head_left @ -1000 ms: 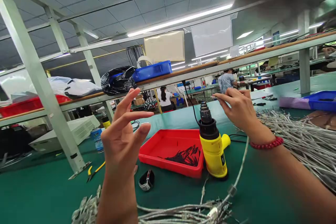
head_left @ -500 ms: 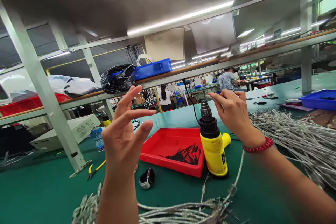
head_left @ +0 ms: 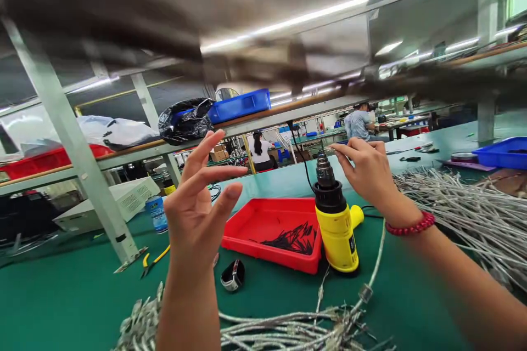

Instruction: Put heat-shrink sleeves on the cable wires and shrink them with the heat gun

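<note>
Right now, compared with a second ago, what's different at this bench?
The right hand, with the white cable apparently pinched in it, has shifted slightly left, closer in view to the nozzle of the yellow heat gun. Nothing was visibly picked up or let go. The left hand keeps its open pose; the heat gun and red tray stayed put.

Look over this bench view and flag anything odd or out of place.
What looks like a wristwatch lies loose on the green bench in front of the red tray, a seemingly personal item among work materials. A dark blur also crosses the top of the view, hiding part of the background.
</note>
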Available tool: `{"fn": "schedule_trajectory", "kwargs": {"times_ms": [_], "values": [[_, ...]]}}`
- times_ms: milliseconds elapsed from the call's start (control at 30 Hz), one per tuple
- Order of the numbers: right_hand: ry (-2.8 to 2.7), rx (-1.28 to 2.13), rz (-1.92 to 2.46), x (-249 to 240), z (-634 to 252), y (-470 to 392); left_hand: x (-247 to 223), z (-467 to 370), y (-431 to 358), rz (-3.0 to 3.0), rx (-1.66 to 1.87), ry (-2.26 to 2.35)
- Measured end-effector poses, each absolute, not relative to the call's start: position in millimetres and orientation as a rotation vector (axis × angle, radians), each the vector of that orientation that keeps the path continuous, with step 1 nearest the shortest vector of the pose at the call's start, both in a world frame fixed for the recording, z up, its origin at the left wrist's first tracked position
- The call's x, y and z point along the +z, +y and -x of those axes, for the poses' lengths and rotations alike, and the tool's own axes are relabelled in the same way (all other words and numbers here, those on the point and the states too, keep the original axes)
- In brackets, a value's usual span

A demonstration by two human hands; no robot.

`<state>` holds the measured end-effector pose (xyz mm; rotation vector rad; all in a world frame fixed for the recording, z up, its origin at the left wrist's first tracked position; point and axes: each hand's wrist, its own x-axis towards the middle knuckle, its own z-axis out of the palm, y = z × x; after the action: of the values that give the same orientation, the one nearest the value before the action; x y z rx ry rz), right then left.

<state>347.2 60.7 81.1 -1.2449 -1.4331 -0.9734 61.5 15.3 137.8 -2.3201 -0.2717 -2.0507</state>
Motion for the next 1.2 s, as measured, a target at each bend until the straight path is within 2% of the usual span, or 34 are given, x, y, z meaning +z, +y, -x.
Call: {"fn": "schedule_trajectory", "kwargs": {"times_ms": [433, 1200], "values": [[-1.446, -1.032, 1.262, 86, -354, 55, 136, -58, 33, 2.505, -2.016, -0.274], [-1.531, -0.908, 1.327, 93, -372, 46, 140, -60, 18, 2.565, -2.065, -0.387]]}}
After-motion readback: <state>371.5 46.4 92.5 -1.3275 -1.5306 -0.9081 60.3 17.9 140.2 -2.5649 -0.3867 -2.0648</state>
